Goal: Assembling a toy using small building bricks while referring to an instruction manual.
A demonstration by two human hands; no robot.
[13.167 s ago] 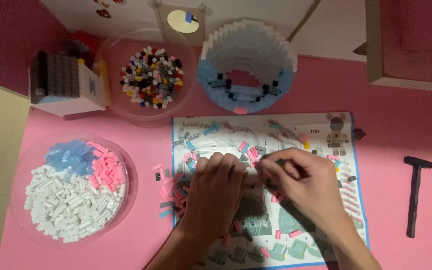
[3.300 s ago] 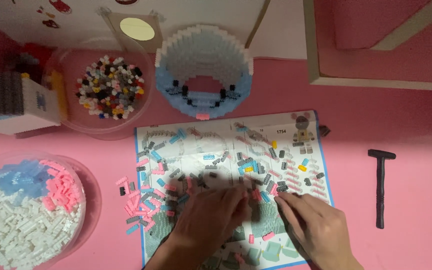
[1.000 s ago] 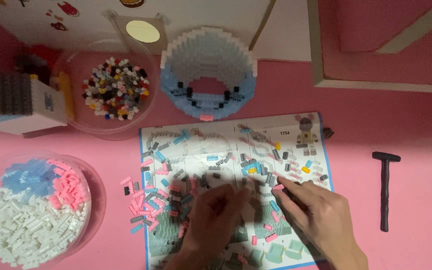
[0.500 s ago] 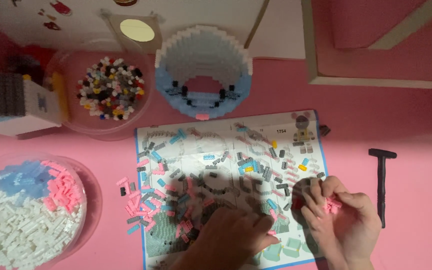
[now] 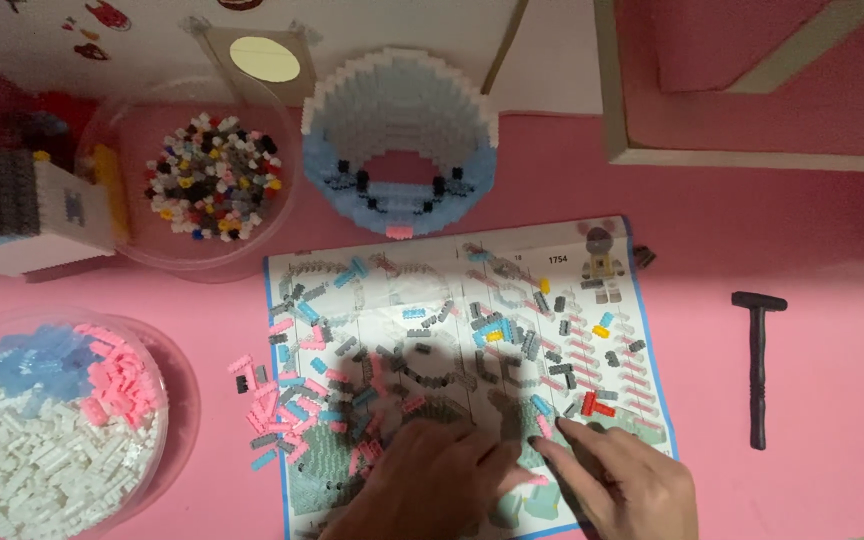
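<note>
Grey bricks (image 5: 422,365) just above hands (image 5: 522,480), on sheet (image 5: 392,300)

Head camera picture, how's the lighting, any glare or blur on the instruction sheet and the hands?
Head view: a bright glare patch washes out the middle of the instruction sheet; the left hand and right hand look softly blurred at the bottom edge; the black hammer is sharp; the upper left corner is dim.
</note>
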